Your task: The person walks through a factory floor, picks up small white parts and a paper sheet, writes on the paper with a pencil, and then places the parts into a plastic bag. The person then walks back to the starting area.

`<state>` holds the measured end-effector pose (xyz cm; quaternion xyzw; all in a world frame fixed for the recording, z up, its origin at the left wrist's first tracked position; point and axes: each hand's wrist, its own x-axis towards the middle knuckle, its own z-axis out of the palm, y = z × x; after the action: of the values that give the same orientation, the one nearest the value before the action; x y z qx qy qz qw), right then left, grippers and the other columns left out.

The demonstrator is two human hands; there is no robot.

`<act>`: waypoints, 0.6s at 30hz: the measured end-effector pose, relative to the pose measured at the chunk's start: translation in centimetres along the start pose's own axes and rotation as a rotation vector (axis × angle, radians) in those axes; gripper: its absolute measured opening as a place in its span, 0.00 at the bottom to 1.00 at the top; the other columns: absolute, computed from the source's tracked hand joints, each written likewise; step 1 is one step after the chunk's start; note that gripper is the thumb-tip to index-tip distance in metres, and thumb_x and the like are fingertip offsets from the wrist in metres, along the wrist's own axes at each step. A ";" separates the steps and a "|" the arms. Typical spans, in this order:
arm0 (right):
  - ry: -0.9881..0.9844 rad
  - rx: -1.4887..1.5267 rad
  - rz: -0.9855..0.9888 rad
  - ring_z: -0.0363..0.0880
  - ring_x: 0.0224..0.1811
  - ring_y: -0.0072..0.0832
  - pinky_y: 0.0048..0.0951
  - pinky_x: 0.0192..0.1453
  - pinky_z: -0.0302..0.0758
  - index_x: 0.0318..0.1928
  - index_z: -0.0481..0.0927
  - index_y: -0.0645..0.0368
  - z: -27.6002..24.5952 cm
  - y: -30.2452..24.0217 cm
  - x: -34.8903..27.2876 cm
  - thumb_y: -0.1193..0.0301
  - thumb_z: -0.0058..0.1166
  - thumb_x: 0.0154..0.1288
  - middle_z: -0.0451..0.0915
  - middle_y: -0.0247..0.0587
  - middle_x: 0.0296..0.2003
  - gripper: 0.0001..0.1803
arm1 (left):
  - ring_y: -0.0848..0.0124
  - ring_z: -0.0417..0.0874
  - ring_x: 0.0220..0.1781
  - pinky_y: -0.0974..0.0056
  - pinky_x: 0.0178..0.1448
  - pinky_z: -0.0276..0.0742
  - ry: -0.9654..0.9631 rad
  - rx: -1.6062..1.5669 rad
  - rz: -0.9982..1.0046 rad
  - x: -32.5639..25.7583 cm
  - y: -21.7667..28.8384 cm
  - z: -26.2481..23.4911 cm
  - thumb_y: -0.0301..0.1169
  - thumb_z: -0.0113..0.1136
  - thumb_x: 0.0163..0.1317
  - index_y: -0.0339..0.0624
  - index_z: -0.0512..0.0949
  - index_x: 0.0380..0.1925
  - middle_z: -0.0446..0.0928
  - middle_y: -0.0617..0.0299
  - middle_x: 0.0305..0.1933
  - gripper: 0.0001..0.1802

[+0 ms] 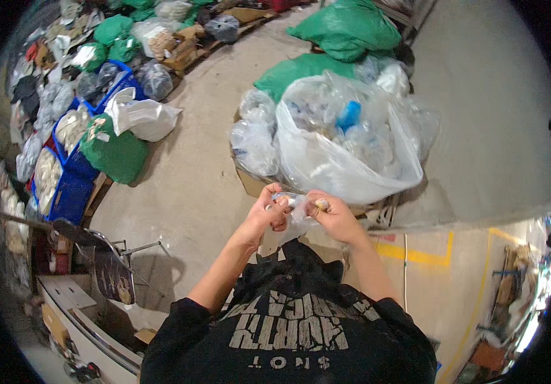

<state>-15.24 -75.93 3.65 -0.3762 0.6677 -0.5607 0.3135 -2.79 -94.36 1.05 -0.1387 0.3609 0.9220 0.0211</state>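
My left hand (264,217) and my right hand (338,219) are raised close together in front of my body. Between them stretches a small, thin clear plastic bag (300,214), its edges pinched in the fingers of both hands. A small yellowish bit shows at the fingertips of my right hand; its kind is unclear. Just beyond my hands stands a big translucent plastic sack (352,168), wide open at the top. It is filled with crumpled clear film, with a bright blue plastic piece (349,115) among it.
Knotted clear bags (254,148) sit left of the sack, and green sacks (346,29) lie behind it. At left are blue crates (74,192), a full green sack (114,150), a white bag (144,118) and a dark chair (110,269). Yellow lines (416,256) mark the floor at right.
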 end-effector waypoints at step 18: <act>0.871 -0.522 0.385 0.84 0.43 0.60 0.59 0.42 0.76 0.52 0.69 0.52 -3.1 0.0 -28.8 0.67 0.58 0.69 0.85 0.54 0.38 0.15 | 0.61 0.82 0.25 0.58 0.33 0.76 -0.344 1.446 0.528 2.0 -19.8 19.4 0.33 0.74 0.56 0.47 0.78 0.43 0.81 0.59 0.29 0.17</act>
<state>-2.85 -49.73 4.14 -0.0453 0.9096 -0.4130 0.0009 -6.67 -66.81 1.03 0.1443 0.8837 0.4414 -0.0580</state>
